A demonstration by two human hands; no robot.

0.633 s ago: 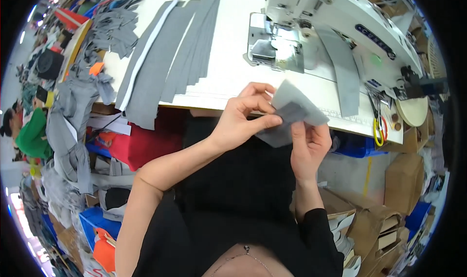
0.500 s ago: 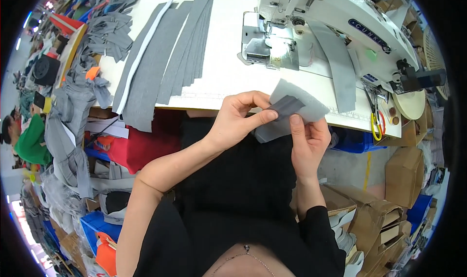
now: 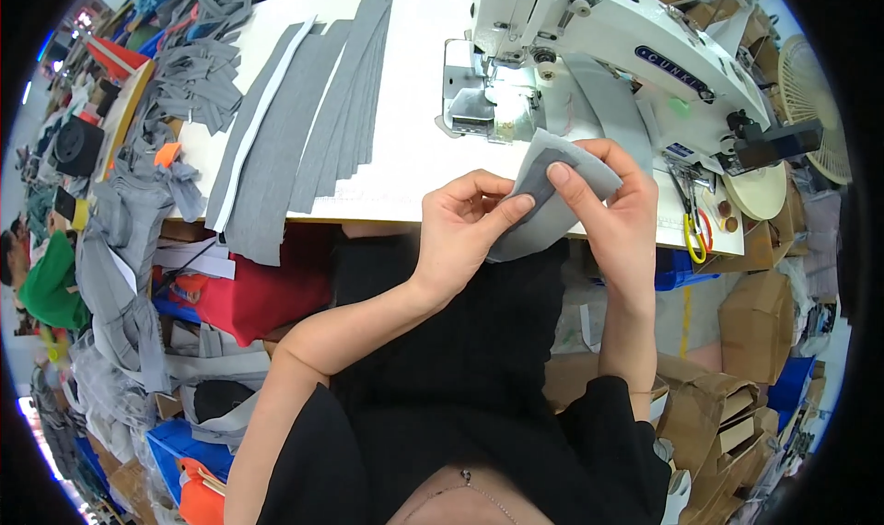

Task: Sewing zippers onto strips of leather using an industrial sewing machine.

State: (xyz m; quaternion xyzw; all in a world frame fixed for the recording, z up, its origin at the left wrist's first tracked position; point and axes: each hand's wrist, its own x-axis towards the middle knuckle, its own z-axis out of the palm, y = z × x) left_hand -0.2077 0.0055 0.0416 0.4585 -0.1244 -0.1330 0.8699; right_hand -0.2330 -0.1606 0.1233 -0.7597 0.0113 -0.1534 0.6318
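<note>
Near the table's front edge I hold a light grey piece of fabric (image 3: 539, 232) with a darker grey piece (image 3: 541, 180) lying on it. My left hand (image 3: 470, 226) pinches its left side, thumb on the darker piece, other fingers curled. My right hand (image 3: 615, 207) grips the upper right part, its thumb pressed on the darker piece and its fingers partly hidden behind. Just above stands a white industrial sewing machine (image 3: 622, 41) with a metal plate (image 3: 470, 106). To the left, several long grey fabric strips (image 3: 253, 170) and a narrow white strip lie on the white table (image 3: 424, 28).
Scissors (image 3: 695, 239), a cream disc (image 3: 750, 193) and a fan (image 3: 815, 101) are at the right. Grey fabric heaps (image 3: 138, 221) hang left, near a person in green (image 3: 51, 285). Red cloth (image 3: 235, 304), blue bins (image 3: 184, 442) and cardboard boxes (image 3: 755, 327) lie below.
My right hand has moved up, its thumb now higher on the darker piece. The fabric has turned more upright and the view has shifted slightly.
</note>
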